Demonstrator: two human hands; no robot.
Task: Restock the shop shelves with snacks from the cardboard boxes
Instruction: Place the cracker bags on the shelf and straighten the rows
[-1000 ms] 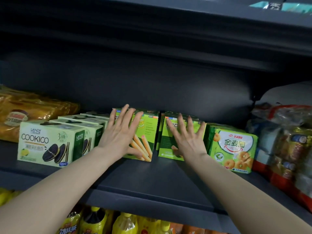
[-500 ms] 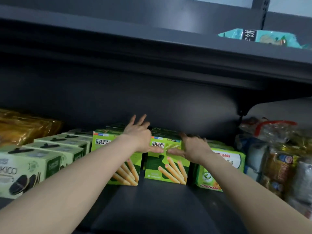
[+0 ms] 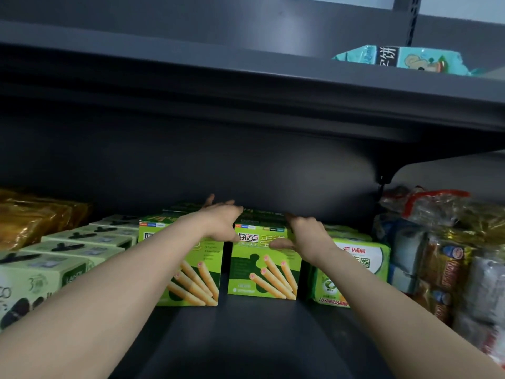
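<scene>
Two green egg-roll boxes stand side by side on the dark shelf (image 3: 246, 337), the left box (image 3: 191, 277) and the right box (image 3: 262, 272), with more of the same behind them. My left hand (image 3: 221, 222) lies over their tops with straight, spread fingers and its thumb on the right box's front. My right hand (image 3: 306, 233) holds the right box's upper right corner, fingers bent over the top and thumb on the front face.
Pale green Cookico cookie boxes (image 3: 68, 258) fill the left side, with golden bags (image 3: 32, 217) behind them. A green ring-biscuit pack (image 3: 355, 269) sits right of the egg rolls, then bagged snacks (image 3: 451, 255). A teal packet (image 3: 404, 58) lies on the upper shelf.
Both hands moved from flat against the box fronts up to the box tops. The view has moved closer and tilted upward.
</scene>
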